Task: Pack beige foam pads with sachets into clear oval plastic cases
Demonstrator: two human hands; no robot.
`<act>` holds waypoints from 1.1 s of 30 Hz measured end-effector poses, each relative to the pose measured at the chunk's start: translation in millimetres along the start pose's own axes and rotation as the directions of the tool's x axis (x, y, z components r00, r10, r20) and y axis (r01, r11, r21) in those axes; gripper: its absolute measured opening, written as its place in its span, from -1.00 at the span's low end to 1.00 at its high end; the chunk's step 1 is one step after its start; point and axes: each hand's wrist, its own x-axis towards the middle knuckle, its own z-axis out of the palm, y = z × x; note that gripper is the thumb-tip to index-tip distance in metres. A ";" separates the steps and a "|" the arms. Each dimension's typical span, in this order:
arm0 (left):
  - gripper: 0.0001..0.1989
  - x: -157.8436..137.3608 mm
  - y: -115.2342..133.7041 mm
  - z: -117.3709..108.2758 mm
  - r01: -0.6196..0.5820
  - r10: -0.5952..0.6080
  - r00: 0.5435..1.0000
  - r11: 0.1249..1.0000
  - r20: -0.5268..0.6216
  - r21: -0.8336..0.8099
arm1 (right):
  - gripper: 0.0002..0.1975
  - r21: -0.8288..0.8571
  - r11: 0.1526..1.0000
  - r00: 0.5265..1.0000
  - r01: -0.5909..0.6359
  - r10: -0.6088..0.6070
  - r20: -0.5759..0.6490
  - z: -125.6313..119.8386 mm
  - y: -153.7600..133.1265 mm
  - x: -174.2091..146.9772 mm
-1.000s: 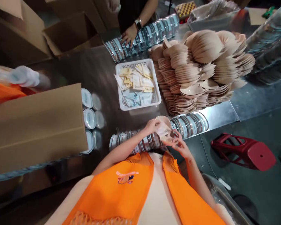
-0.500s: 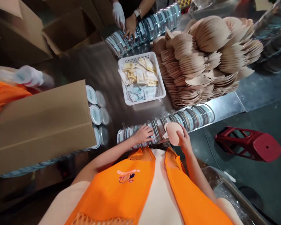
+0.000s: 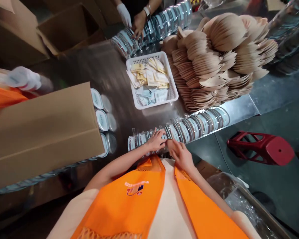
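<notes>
A long row of clear round containers with pale blue labels (image 3: 194, 128) lines the near edge of the metal table. My left hand (image 3: 156, 140) is at this row, its fingers curled on the rim of one clear container. Beside it, my right hand (image 3: 183, 155) grips a thin beige cup-shaped piece (image 3: 171, 144) and has it against the containers. Its fingers cover much of the piece, so I cannot tell how far inside it sits. Beyond the row stand nested stacks of similar beige cup-shaped pieces (image 3: 206, 63).
A white basket (image 3: 153, 105) holds yellow and blue printed packets. A cardboard box (image 3: 47, 129) lies on the left beside lidded tubs (image 3: 102, 120). Across the table, a co-worker's hands (image 3: 139, 24) touch another row of containers (image 3: 161, 28). A red stool (image 3: 261, 147) is at right.
My right hand has moved left and turned, bringing the beige piece from the right down to the container beside my left hand. My left hand has shifted slightly right. The whole view has shifted a little.
</notes>
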 end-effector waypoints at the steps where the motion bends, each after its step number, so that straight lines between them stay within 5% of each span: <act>1: -0.78 -0.3 -1.2 0.1 -0.005 0.004 1.000 1.000 -0.016 -0.030 | -0.47 -0.087 0.996 1.000 0.025 -0.023 0.018 13.9 -5.4 7.6; 7: -0.78 0.1 -9.5 6.9 -0.010 0.004 0.997 0.996 -0.078 -0.084 | -0.39 -0.288 0.933 0.968 0.216 -0.242 -0.057 84.1 20.2 50.6; 13: -0.82 -0.5 -9.2 11.9 -0.016 0.010 0.997 0.997 -0.072 -0.081 | -0.39 -0.129 0.917 0.925 0.377 -0.380 0.005 69.2 47.1 40.6; 16: -0.82 -5.2 -10.0 11.9 -0.042 0.034 0.996 0.995 -0.085 -0.094 | -0.44 -0.002 0.898 0.895 0.439 -0.437 0.090 24.8 43.1 52.8; 18: -0.82 -9.2 -10.7 11.9 -0.060 0.047 0.993 0.991 -0.108 -0.122 | -0.50 0.061 0.901 0.903 0.430 -0.430 -0.002 -27.6 45.1 84.7; 22: -0.70 -8.7 -8.6 8.4 -0.015 -0.020 0.982 0.984 -0.187 -0.180 | -0.62 -0.153 0.960 0.882 0.233 -0.275 -0.382 -162.1 61.8 195.0; 26: -0.72 27.3 -11.6 -19.6 0.074 -0.124 0.933 0.985 -0.339 -0.157 | -0.88 -0.270 0.957 0.942 0.103 -0.181 -0.282 -248.1 74.2 287.5; 30: -0.75 99.5 -40.4 -76.0 0.304 -0.357 0.784 0.934 -0.507 -0.188 | -0.71 -0.302 0.949 0.977 0.090 -0.144 -0.161 -274.3 81.9 313.7; 33: -0.70 154.9 -73.1 -114.6 0.633 -0.718 0.593 0.695 -0.364 -0.342 | -0.72 -0.208 0.975 0.978 0.073 -0.111 -0.176 -293.8 88.2 314.0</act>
